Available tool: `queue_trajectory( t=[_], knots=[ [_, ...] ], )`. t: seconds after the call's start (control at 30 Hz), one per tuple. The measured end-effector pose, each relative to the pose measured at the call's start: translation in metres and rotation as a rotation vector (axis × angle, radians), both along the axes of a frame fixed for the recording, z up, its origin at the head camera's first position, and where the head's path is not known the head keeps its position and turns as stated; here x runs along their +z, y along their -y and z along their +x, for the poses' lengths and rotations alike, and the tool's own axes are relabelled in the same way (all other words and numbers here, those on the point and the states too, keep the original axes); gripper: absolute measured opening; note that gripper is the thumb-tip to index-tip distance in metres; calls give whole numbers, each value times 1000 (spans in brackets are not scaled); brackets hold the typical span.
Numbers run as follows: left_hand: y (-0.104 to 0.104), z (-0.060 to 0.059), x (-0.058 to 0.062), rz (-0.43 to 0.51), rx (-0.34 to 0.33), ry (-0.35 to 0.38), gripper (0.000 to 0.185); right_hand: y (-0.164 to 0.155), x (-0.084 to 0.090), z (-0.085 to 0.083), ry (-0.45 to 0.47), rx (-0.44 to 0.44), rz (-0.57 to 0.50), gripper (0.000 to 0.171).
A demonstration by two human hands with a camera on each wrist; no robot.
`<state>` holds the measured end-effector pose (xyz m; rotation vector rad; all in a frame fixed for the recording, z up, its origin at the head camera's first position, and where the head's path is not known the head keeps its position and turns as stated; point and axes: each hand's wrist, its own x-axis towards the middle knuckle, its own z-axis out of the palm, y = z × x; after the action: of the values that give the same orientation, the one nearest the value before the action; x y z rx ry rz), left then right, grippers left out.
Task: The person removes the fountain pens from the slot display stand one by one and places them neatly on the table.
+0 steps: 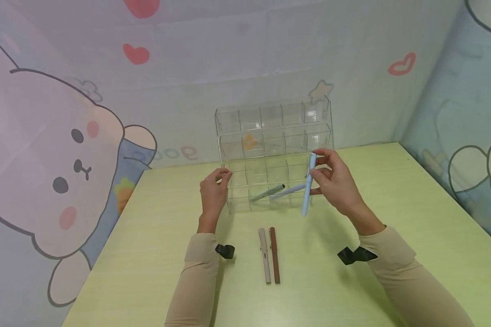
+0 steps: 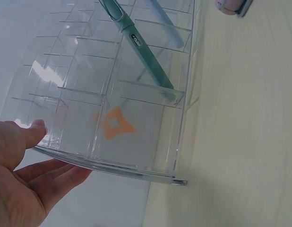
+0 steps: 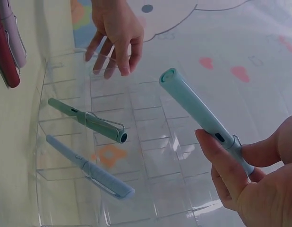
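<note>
In the head view my right hand (image 1: 333,181) pinches a light blue pen (image 1: 308,190) between thumb and fingers, in front of the rack's right side. The pen stands steeply, its lower end pointing down toward the table. With thumb and fingers on either side of its edge, my left hand (image 2: 28,175) holds the side of a clear acrylic rack (image 2: 132,177). Two pens lie slanted in the rack's bottom row: a green pen (image 3: 89,122) and a pale blue pen (image 3: 91,170). On the table before the rack, a beige pen (image 1: 265,254) and a brown-red pen (image 1: 274,254) lie side by side.
The clear rack has several tiers split into compartments and stands near the back edge of the light table (image 1: 147,254). Behind it hangs a cartoon-printed cloth (image 1: 188,54). Black wrist cameras (image 1: 226,251) sit on both sleeves.
</note>
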<state>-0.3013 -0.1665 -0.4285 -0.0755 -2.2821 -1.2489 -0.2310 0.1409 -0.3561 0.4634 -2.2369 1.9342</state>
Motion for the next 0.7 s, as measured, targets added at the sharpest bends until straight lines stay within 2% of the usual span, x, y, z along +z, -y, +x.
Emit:
queue_trajectory(
  t=[0.27, 0.7],
  knots=[
    [0, 0, 0, 0, 3, 5, 23, 5, -5, -2, 84, 40, 34, 48],
    [0, -1, 0, -10, 3, -5, 21, 13, -26, -10, 163, 139, 48, 49]
  ],
)
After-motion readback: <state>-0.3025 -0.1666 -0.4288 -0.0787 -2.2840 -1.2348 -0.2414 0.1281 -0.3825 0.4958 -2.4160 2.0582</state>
